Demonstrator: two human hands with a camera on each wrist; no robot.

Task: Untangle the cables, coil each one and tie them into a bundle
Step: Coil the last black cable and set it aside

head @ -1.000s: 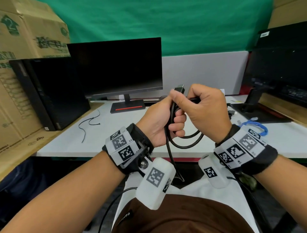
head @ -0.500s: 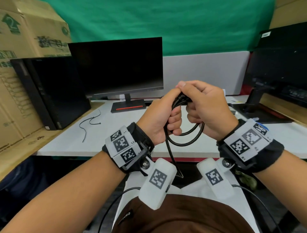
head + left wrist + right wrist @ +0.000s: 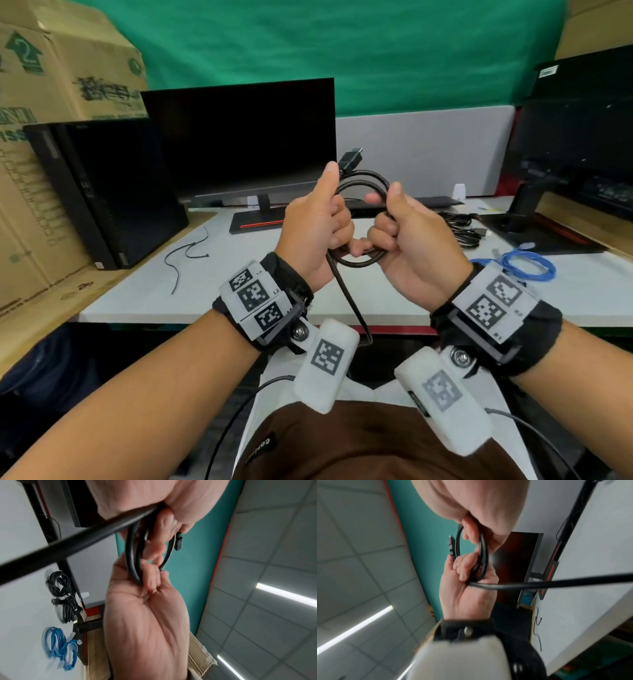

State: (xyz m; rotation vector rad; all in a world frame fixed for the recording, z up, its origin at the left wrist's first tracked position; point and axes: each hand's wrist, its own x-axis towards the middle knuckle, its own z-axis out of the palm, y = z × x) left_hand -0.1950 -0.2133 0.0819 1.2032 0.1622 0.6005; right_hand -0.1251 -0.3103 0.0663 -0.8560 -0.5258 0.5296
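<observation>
A: What do I have in the hands?

B: From my feed, the left hand (image 3: pixel 313 236) is curled round one side of a black cable (image 3: pixel 368 183) wound into a small coil, thumb up along it. The right hand (image 3: pixel 407 240) grips the other side of the same coil, fingers wrapped in, thumb raised. Both are held in the air over the near edge of the white desk (image 3: pixel 239 291).

A: And the cable ends?

B: One plug (image 3: pixel 351 161) sticks up just past the left thumb. A loose length of the cable (image 3: pixel 68 545) runs out under the left palm and hangs down toward my lap; I cannot see where it ends.

A: Further out?

B: On the desk to the right lies a blue cable (image 3: pixel 527 267), coiled, with clear plugs visible in the left wrist view (image 3: pixel 58 650). Behind it, near the right monitor's base, a heap of black cables (image 3: pixel 460 228) lies loosely looped. On the left of the desk rest thin black ties (image 3: pixel 186 255), apart from everything else.

A: Any boxes or bins?

B: Cardboard boxes (image 3: pixel 65 78) stand stacked at the far left, flaps shut as far as I can see; their contents are hidden. A black computer tower (image 3: pixel 102 192) stands before them, and a dark monitor (image 3: pixel 239 137) sits behind my hands.
</observation>
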